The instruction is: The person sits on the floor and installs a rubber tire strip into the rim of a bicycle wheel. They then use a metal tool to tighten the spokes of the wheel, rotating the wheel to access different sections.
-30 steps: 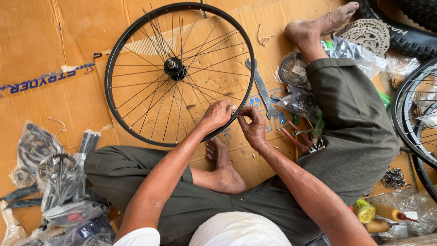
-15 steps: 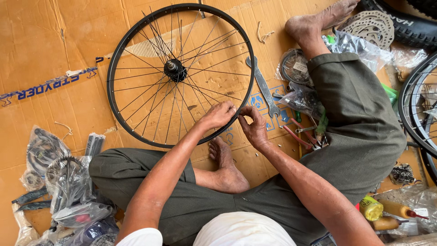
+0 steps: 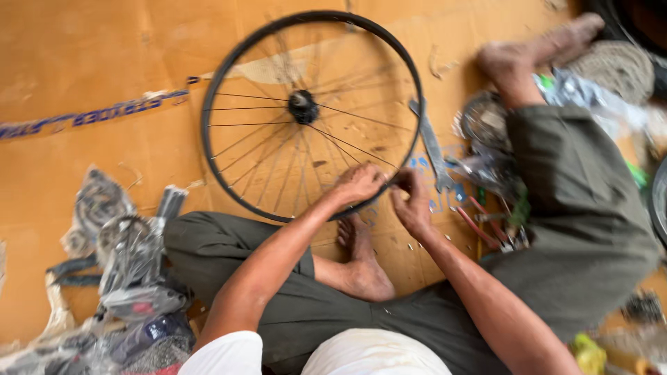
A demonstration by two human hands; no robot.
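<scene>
A black spoked bicycle wheel (image 3: 229, 69) lies flat on brown cardboard in front of me. My left hand (image 3: 358, 184) grips its near rim, fingers curled over the edge. My right hand (image 3: 411, 201) pinches something small at the same stretch of rim, just right of the left hand; the object is too blurred to name. The hub (image 3: 303, 106) sits at the wheel's centre. I sit cross-legged in olive trousers, one bare foot (image 3: 358, 260) under the hands and the other foot (image 3: 535, 52) stretched out at the upper right.
A flat metal wrench (image 3: 431, 146) lies beside the wheel's right edge. Red-handled tools (image 3: 483, 226) and bagged parts (image 3: 486, 132) crowd my right knee. Plastic-wrapped sprockets and parts (image 3: 125, 257) are heaped at the left. A tyre (image 3: 632, 21) fills the top right corner.
The view has shifted and blurred, so the wheel sits further right in frame. Both hands stay on the near rim, working at the same spot.
</scene>
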